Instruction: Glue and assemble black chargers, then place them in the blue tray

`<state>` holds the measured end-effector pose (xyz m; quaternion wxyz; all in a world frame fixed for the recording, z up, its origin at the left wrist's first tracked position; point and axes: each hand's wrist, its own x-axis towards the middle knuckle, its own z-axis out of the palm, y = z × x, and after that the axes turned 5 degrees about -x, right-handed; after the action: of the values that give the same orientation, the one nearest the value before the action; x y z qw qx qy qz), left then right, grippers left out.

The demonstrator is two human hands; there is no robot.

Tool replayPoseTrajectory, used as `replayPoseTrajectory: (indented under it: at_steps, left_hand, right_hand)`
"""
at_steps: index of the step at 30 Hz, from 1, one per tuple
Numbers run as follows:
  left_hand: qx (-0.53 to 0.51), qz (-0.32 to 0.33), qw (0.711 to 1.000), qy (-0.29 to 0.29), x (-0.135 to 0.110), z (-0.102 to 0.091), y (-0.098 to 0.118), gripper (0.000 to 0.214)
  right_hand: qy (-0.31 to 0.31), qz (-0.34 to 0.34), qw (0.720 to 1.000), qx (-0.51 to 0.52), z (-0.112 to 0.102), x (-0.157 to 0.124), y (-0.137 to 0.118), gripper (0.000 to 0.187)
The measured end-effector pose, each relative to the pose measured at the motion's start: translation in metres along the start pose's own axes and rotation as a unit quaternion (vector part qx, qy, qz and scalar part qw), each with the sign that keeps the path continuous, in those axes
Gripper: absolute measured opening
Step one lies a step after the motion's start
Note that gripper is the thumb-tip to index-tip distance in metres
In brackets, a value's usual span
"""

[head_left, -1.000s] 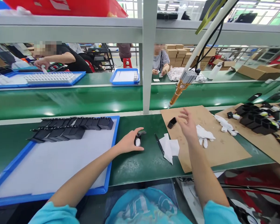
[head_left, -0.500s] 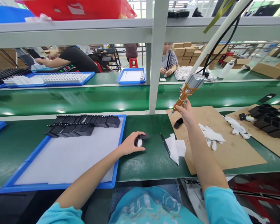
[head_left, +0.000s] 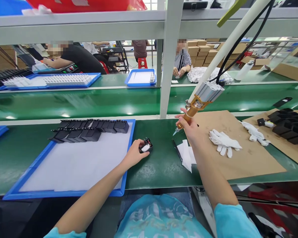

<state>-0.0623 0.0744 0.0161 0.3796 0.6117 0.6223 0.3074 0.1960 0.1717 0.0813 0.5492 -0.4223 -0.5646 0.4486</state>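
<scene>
My left hand (head_left: 135,152) grips a small black plastic housing (head_left: 148,145) over the green bench, just right of the blue-rimmed tray. The housing's open top faces up and shows a white part and a little red inside. In my right hand (head_left: 190,127) is an orange-bodied glue dispenser (head_left: 191,111), its fingers wrapped round the lower barrel. The dispenser's thin pale-blue needle points down and left, apart from the housing. Rows of black housings (head_left: 90,134) stand at the back of the tray (head_left: 126,165).
A black pen-like tool (head_left: 176,150) and white paper (head_left: 186,157) lie between my hands. White gloves (head_left: 223,142) rest on brown cardboard (head_left: 253,162), with more black housings (head_left: 288,124) farther right. A white post (head_left: 167,66) rises behind the bench. Co-workers sit beyond.
My right hand has brought the dispenser down and left, nearer the housing. My left hand has turned the housing so its open side faces up. The view has shifted slightly.
</scene>
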Motion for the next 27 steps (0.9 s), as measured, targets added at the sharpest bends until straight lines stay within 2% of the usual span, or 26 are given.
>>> replayPoseTrajectory:
  at_steps: [5, 10, 15, 20, 27]
  left_hand:
    - [0.018, 0.0, 0.999, -0.027, -0.005, 0.001, 0.012, 0.033]
    - [0.069, 0.03, 0.997, 0.026, -0.052, 0.001, 0.026, 0.03]
    - [0.039, 0.048, 0.995, 0.084, -0.091, 0.02, 0.015, 0.035]
    - [0.068, 0.071, 0.987, 0.123, -0.101, 0.034, 0.011, 0.032]
    - [0.046, 0.075, 0.987, 0.135, -0.107, 0.03, 0.022, 0.031]
  right_hand:
    - [-0.026, -0.019, 0.991, 0.129, 0.031, -0.032, -0.01, 0.035]
    - [-0.046, -0.029, 0.971, 0.232, 0.05, -0.063, -0.016, 0.04]
    - [-0.052, -0.023, 0.956, 0.288, 0.067, -0.091, -0.029, 0.047]
    - [-0.065, -0.026, 0.945, 0.318, 0.085, -0.107, -0.038, 0.046]
    - [-0.049, -0.027, 0.948, 0.312, 0.096, -0.112, -0.042, 0.047]
